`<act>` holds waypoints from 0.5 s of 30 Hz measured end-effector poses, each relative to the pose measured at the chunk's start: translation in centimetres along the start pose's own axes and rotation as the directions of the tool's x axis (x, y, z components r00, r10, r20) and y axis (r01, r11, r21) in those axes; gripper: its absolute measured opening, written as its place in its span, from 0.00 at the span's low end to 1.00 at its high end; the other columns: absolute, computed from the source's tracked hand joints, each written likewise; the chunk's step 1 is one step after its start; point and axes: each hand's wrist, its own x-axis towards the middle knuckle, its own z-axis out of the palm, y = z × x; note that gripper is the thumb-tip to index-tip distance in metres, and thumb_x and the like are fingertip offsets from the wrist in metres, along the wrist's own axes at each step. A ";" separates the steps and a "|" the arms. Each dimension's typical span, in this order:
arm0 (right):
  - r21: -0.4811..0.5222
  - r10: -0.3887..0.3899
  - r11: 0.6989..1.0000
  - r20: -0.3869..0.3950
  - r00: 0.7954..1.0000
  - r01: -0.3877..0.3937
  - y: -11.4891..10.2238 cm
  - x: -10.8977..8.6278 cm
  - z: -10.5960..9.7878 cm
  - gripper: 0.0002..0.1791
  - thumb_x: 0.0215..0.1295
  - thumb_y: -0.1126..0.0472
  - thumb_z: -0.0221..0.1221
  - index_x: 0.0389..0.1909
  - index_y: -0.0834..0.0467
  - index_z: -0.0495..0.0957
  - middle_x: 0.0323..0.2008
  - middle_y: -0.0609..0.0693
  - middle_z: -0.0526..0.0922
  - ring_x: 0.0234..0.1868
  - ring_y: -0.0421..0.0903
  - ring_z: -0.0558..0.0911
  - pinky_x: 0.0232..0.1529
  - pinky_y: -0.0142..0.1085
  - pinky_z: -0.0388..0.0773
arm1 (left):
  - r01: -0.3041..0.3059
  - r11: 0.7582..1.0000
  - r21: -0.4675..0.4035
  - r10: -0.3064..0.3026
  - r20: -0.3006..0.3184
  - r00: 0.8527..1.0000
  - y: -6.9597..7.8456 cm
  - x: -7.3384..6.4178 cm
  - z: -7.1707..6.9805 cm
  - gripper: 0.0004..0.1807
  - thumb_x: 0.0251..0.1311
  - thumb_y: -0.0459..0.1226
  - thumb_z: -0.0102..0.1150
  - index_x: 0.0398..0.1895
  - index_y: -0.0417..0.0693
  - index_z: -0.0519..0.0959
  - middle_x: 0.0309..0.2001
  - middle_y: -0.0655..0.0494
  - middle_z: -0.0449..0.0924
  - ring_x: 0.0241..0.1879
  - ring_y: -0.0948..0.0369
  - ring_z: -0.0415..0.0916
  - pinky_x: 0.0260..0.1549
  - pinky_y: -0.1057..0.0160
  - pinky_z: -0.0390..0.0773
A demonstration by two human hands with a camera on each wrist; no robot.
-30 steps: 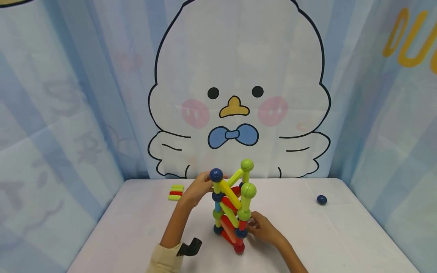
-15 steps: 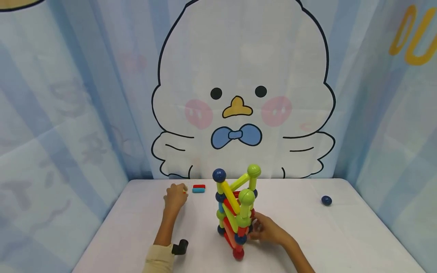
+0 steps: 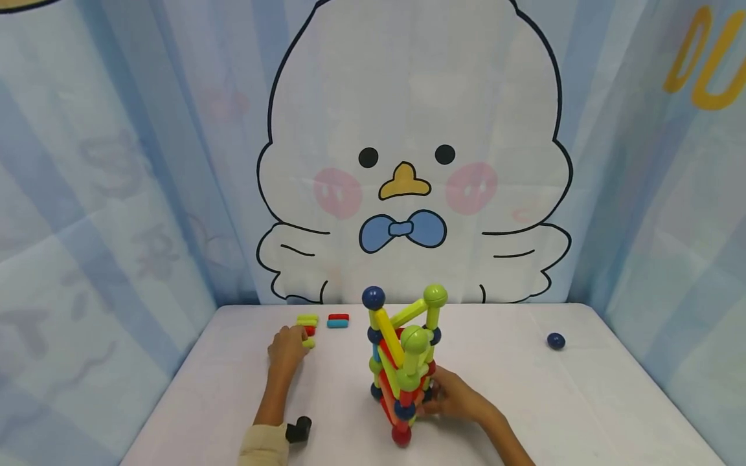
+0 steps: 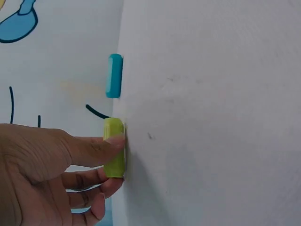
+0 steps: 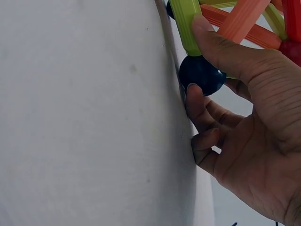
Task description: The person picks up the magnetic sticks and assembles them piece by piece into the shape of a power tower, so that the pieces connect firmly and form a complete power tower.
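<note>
A tower of magnetic rods and balls [image 3: 388,338] stands upright on the table, in lime, yellow, red, blue and dark blue. My right hand [image 3: 457,395] holds its lower right side. In the right wrist view, the thumb lies on a lime rod [image 5: 186,28] and a fingertip touches a dark blue ball [image 5: 201,74]. Away to the left, my left hand [image 3: 287,349] is at a small row of rods. The left wrist view has its thumb and fingers pinching a lime rod [image 4: 113,167]. The hand partly covers the row's red rod [image 3: 310,331].
Beyond the left hand lie more lime rods [image 3: 307,320]. Right of them are a red rod [image 3: 339,317] and a blue rod [image 3: 337,324]. A loose dark blue ball [image 3: 556,341] rests at the far right. A printed curtain [image 3: 408,97] hangs behind the table [image 3: 495,349].
My left hand has left the tower's upper left side and moved left to the rods, then slightly towards me. The tower has turned a little, with my right hand still on it.
</note>
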 end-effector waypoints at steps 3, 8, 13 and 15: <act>-0.001 -0.013 1.000 0.001 1.000 0.013 -0.1 0.0 0.0 0.34 0.53 0.54 0.72 0.60 0.55 0.70 0.45 0.45 0.80 0.35 0.39 0.74 0.34 0.31 0.75 | -0.042 0.998 -0.051 0.041 -0.012 0.999 0.8 -0.5 -1.1 0.12 0.58 0.36 0.67 0.44 0.41 0.82 0.39 0.46 0.81 0.36 0.53 0.76 0.39 0.49 0.80; 0.029 -0.022 0.999 0.021 1.000 0.021 -0.1 0.0 0.1 0.37 0.54 0.53 0.71 0.63 0.54 0.67 0.51 0.47 0.80 0.42 0.37 0.76 0.43 0.30 0.76 | -0.244 0.882 -0.402 0.209 -0.131 0.969 4.0 -2.0 -4.9 0.15 0.61 0.41 0.64 0.47 0.43 0.81 0.40 0.47 0.84 0.38 0.54 0.80 0.36 0.55 0.81; 0.058 -0.018 0.998 0.031 0.999 0.016 -0.2 0.0 0.3 0.39 0.54 0.53 0.72 0.65 0.55 0.65 0.55 0.49 0.80 0.45 0.38 0.77 0.46 0.31 0.77 | -0.363 0.511 -0.779 0.301 -0.234 0.925 8.5 -4.8 -9.9 0.18 0.65 0.44 0.61 0.54 0.46 0.78 0.43 0.47 0.82 0.44 0.54 0.79 0.48 0.58 0.80; 0.060 -0.024 0.998 0.026 0.999 0.022 -0.3 -0.1 0.3 0.39 0.53 0.54 0.72 0.65 0.55 0.65 0.55 0.50 0.80 0.45 0.39 0.77 0.46 0.32 0.78 | -0.379 0.363 -0.851 0.325 -0.266 0.908 10.1 -5.9 -11.3 0.18 0.65 0.44 0.61 0.54 0.47 0.77 0.43 0.48 0.80 0.43 0.55 0.78 0.48 0.61 0.80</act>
